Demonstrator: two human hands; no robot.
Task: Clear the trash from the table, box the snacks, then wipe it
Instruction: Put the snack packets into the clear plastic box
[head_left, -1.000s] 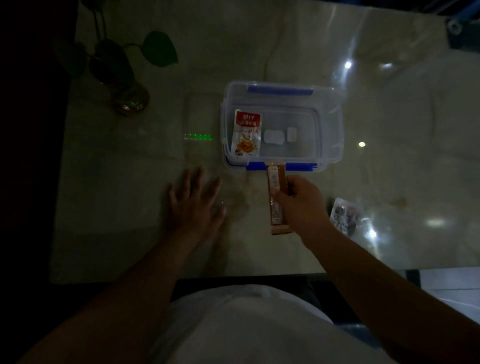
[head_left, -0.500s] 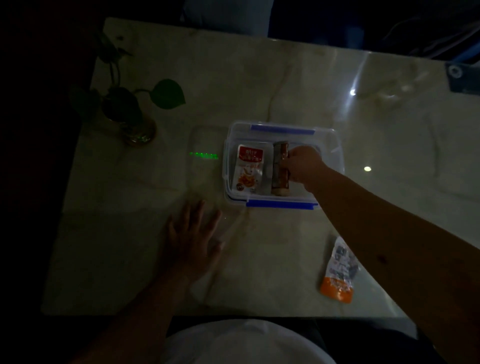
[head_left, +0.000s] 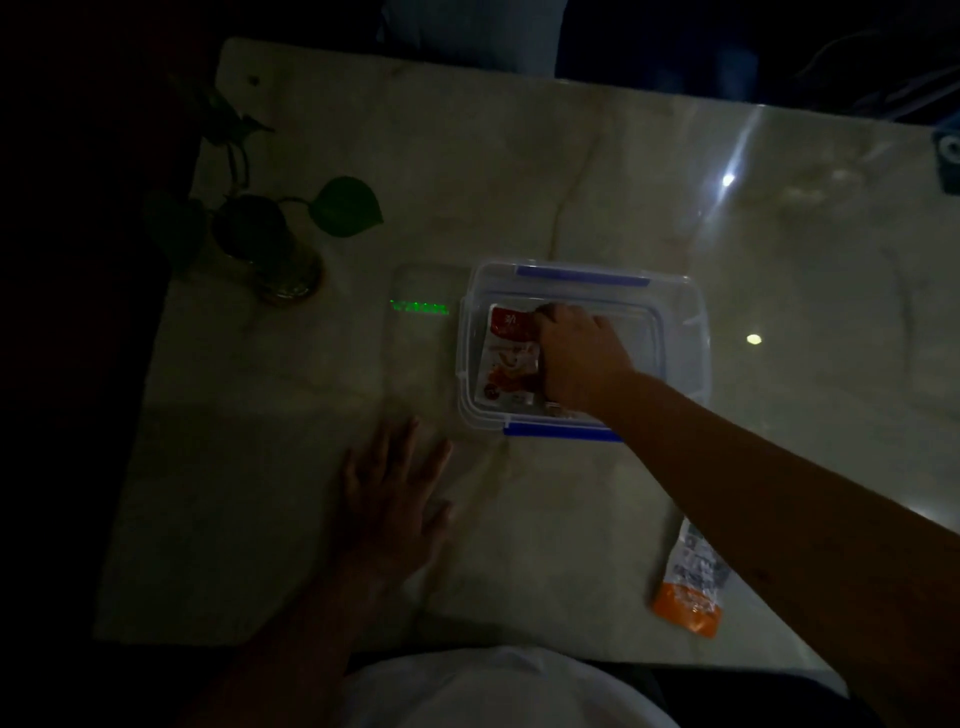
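A clear plastic box (head_left: 680, 332) with blue clips stands on the marble table (head_left: 545, 519). Inside it on the left lies a red and white snack packet (head_left: 506, 358). My right hand (head_left: 579, 358) is down in the box beside that packet, fingers curled over a brown snack bar; only the bar's near end (head_left: 561, 412) shows below the hand. My left hand (head_left: 389, 499) lies flat on the table, fingers spread, in front of the box's left corner. An orange and clear snack packet (head_left: 693, 587) lies near the front right edge, partly under my right forearm.
A leafy plant in a glass vase (head_left: 275, 260) stands at the left edge. A pale flat rectangle with a row of green lights (head_left: 420, 307) lies just left of the box. The room is dark and bright glare spots dot the table's right half.
My right hand carried the brown snack bar from in front of the box into it and has now lowered it beside the red packet. The left hand stayed flat on the table.
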